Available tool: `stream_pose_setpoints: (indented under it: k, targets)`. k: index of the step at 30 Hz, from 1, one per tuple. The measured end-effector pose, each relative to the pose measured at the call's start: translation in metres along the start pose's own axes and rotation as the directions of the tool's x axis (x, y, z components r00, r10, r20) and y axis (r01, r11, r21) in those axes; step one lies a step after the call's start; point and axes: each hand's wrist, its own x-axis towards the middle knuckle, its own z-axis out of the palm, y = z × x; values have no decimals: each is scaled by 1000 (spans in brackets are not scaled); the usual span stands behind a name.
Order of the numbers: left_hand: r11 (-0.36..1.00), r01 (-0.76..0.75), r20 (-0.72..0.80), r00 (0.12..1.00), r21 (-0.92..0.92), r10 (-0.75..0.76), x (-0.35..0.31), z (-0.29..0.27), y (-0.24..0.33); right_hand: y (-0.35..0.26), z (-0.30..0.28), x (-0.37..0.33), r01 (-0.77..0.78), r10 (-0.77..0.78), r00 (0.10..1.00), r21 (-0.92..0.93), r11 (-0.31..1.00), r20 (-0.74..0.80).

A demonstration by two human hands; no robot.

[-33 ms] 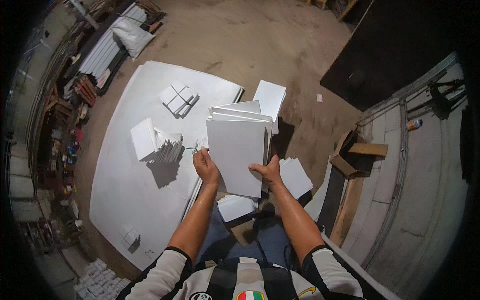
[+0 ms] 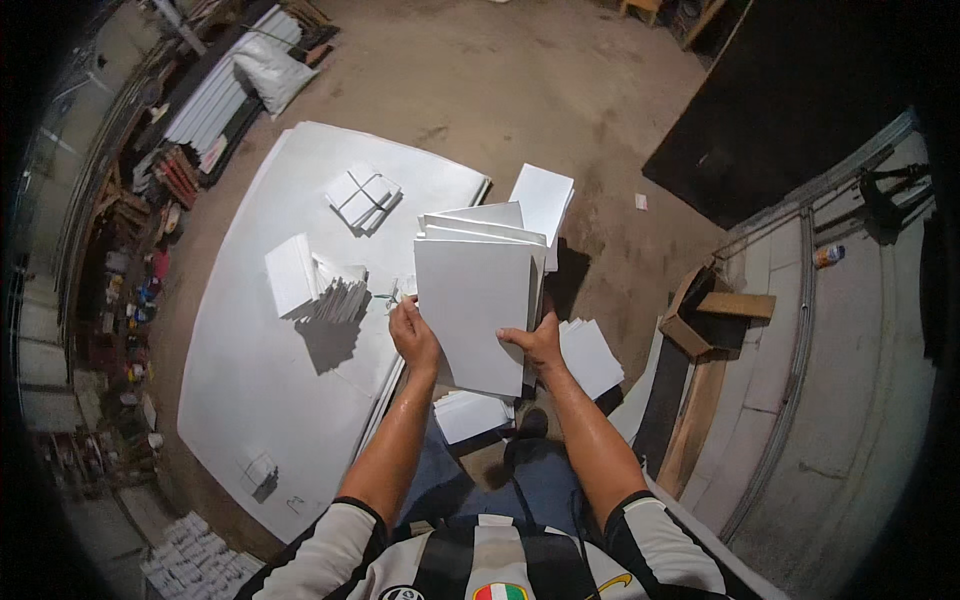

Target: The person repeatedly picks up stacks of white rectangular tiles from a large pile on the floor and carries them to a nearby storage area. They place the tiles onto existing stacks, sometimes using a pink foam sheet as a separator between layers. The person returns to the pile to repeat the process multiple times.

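Panel stack: white rectangular panels (image 2: 473, 310) between the two hands, over the right side of the worktop (image 2: 230, 370); broad face toward the wearer, the panels behind it fanned unevenly at the far end
Left hand: the left hand (image 2: 413, 335) is at the left edge of the stack, fingers curled; whether it grips the panels or only rests against them, I cannot tell
Right hand: the right hand (image 2: 535, 342) grips the right edge of the stack, thumb laid over the front face, the other fingers mostly hidden behind it
Worktop: broad and white, with layered sheet edges showing along its right side
Tied bundle: a small bundle of white pieces (image 2: 364, 200), bound with a dark tie, toward the far end of the worktop
Loose pile: a fanned pile of white pieces (image 2: 292, 277) left of the panels, casting a shadow toward the wearer
Small tool: a thin tool with a green part (image 2: 384, 296) just beyond the left hand; its kind is too small to tell
Other panels: one white pile (image 2: 543, 198) beyond the held stack, another (image 2: 591, 358) right of the right hand, a third (image 2: 472, 417) near the wearer's legs
Right side: an open brown box (image 2: 685, 325) near the wall
Far side: brown floor (image 2: 480, 90), a large dark panel (image 2: 770, 110) at right, a white sack (image 2: 273, 76) at left
Sleeves: black and white (image 2: 325, 548) on both arms
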Motion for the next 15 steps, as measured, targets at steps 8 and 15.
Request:
stream_pose_setpoints:
  k: [8, 15]
  targets:
    - [914, 131, 336, 942, -384, 6, -67, -75, 74, -38, -24, -40, -153, 161, 951, -51, 987, 264]
    - [954, 50, 259, 965, -295, 29, -88, -206, 67, -98, 84, -110, -69, 42, 891, 43, 997, 452]
